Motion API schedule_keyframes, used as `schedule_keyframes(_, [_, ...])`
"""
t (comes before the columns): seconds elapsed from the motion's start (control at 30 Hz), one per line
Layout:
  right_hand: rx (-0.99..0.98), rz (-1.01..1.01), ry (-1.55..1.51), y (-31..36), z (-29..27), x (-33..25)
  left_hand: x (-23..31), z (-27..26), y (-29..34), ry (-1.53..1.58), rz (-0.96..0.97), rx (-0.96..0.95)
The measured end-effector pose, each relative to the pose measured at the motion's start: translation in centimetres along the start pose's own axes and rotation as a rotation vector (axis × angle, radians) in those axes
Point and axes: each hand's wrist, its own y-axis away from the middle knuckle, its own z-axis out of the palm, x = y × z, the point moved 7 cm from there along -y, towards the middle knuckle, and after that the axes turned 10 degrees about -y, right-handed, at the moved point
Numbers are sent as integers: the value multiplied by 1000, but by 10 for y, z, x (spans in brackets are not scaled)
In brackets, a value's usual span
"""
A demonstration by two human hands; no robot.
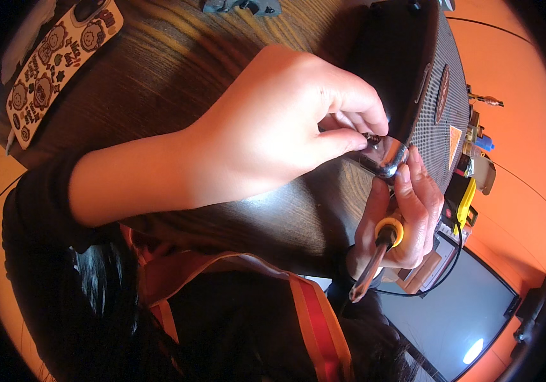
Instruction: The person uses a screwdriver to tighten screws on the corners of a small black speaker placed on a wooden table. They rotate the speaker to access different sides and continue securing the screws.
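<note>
The right hand pinches a shiny rounded metal piece. At the piece's upper-left edge, the left hand pinches what seems a small dark part. Below the piece, the right hand also grips a yellow-collared tool, pointing down-left.

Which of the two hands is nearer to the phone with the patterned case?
Left. The left hand is to the right of the phone, not touching it; the right hand is farther right and lower in the picture.
</note>
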Motion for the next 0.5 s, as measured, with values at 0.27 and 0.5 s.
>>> schedule_keyframes(0.27, [-52,-5,0,-1,0,-1,6,-5,-1,-139,165,20])
schedule_keyframes(0.5, [-44,14,-5,-1,0,-1,2,-3,-1,-63,140,60])
